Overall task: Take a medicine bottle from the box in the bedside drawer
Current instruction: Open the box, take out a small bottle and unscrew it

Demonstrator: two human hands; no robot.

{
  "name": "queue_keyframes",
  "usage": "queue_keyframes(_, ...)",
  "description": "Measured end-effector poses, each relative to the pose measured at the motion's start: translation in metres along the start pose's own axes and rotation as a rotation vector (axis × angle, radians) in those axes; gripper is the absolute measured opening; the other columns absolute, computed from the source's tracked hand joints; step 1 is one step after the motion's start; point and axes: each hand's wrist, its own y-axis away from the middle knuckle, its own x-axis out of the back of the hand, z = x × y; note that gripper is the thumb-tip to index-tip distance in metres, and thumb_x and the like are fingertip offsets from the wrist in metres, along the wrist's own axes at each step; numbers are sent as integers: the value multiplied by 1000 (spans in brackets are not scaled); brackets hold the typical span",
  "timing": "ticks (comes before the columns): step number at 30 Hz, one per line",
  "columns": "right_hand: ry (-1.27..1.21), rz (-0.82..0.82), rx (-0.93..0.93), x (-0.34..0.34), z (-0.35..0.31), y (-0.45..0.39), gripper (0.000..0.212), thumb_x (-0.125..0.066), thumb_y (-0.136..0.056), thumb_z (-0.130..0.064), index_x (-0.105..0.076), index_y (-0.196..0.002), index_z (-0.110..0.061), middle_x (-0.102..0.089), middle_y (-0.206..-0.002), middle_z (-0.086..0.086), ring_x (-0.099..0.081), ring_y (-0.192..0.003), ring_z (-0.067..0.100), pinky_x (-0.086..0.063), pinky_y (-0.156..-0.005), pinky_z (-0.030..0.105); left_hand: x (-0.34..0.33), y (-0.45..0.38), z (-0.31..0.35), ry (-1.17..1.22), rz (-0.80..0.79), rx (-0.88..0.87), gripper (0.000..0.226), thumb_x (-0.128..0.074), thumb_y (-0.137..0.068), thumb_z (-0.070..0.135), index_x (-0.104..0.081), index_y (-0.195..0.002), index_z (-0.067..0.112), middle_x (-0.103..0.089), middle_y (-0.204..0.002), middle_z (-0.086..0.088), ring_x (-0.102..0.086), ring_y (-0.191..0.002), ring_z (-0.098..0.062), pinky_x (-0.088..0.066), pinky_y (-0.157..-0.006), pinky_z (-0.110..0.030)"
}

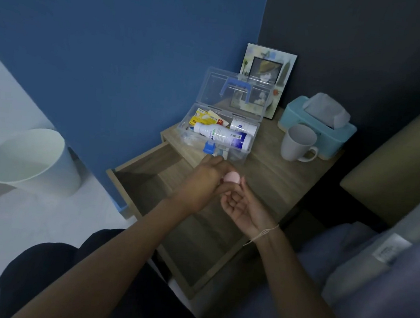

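Far off to the left of both hands a white bin [35, 160] stands on the floor, well clear of the work. The left hand [202, 181] hangs over the open drawer [150, 178], its fingers curled onto a small pink-capped thing [232, 178] held between the 2 hands; whether that is a bottle I cannot tell. The right hand [243, 209], palm up and fingers loosely curled, cups it from below, touching the left. Just beyond the hands, on the bedside top, sits the clear box [219, 134] with its lid raised. Inside it a large white medicine bottle [223, 136] lies on its side, long axis running left to right, and a smaller white one [243, 126] lies behind it. The left hand looks nearer. Nothing blocks the reach but the box's front wall. To the right of the hands stand a white mug [299, 143] and a blue tissue box [317, 126].
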Motion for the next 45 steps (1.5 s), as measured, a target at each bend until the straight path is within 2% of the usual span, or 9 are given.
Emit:
queue_keyframes(4, 60, -85, 17, 10, -1, 5, 34, -62, -82, -24, -67, -111, -7, -74, -106, 8, -71, -93, 13, -58, -75, 25, -9, -3, 2, -110, 30, 61, 41, -55, -89, 45, -63, -96, 6, -64, -94, -11, -54, -96, -22, -40, -78, -25)
queue_keyframes(9, 30, -37, 41, 19, -8, 3, 29, -65, -80, -24, -72, -104, -8, -74, -104, 10, -72, -94, 14, -59, -78, 27, -3, -10, 11, 152, -144, 17, 50, -58, -91, 32, -46, -136, 15, -56, -131, -8, -52, -115, -17, -39, -88, -19)
queue_keyframes(13, -2, -48, 35, 29, -14, -2, 28, -74, -77, -25, -76, -99, -8, -75, -101, 9, -72, -92, 15, -58, -74, 28, 3, -22, 13, 111, -258, -71, 35, -58, -86, 1, -62, -120, 8, -63, -122, -11, -58, -110, -20, -43, -92, -22)
queue_keyframes(17, 28, -89, 34, 42, -17, -5, 35, -81, -73, -22, -74, -105, -11, -74, -110, 9, -69, -104, 17, -56, -81, 30, -3, -29, 16, -40, -227, 26, 24, -56, -92, 30, -66, -105, 11, -61, -105, -12, -62, -93, -23, -49, -79, -32)
queue_keyframes(19, 31, -101, 48, 47, -18, -7, 34, -79, -75, -21, -73, -108, -12, -72, -115, 9, -67, -110, 17, -56, -84, 30, -7, -29, 17, -24, -211, 42, 31, -58, -90, 35, -62, -111, 12, -60, -109, -12, -62, -96, -24, -51, -80, -33)
queue_keyframes(25, 77, -114, 72, 50, -30, -5, 38, -76, -80, -23, -69, -115, -10, -67, -124, 12, -63, -116, 21, -55, -86, 30, -2, -38, 15, 64, -359, -35, 37, -58, -88, 3, -60, -124, 11, -62, -123, -14, -59, -109, -24, -48, -95, -37)
queue_keyframes(34, 134, -111, 155, 51, -39, 4, 49, -75, -77, -22, -63, -123, -9, -65, -128, 13, -61, -120, 22, -54, -89, 28, -23, -44, 15, 143, -208, 105, 35, -56, -91, 39, -64, -102, 6, -65, -96, -11, -61, -83, -19, -50, -73, -31)
queue_keyframes(41, 212, 16, 204, 71, -36, 6, 37, -71, -74, -2, -70, -110, -7, -72, -113, 14, -66, -110, 26, -57, -81, 28, -43, -46, -7, 198, -50, 230, 33, -62, -89, 35, -61, -107, 8, -65, -102, -11, -62, -89, -22, -53, -78, -36)
queue_keyframes(45, 593, 269, 362, 85, -29, -1, 25, -73, -77, 1, -73, -94, -18, -77, -91, 1, -70, -95, 21, -56, -74, 23, -61, -40, -19, 86, -103, 260, 36, -67, -84, 27, -57, -116, 13, -57, -112, -14, -61, -95, -28, -54, -84, -42)
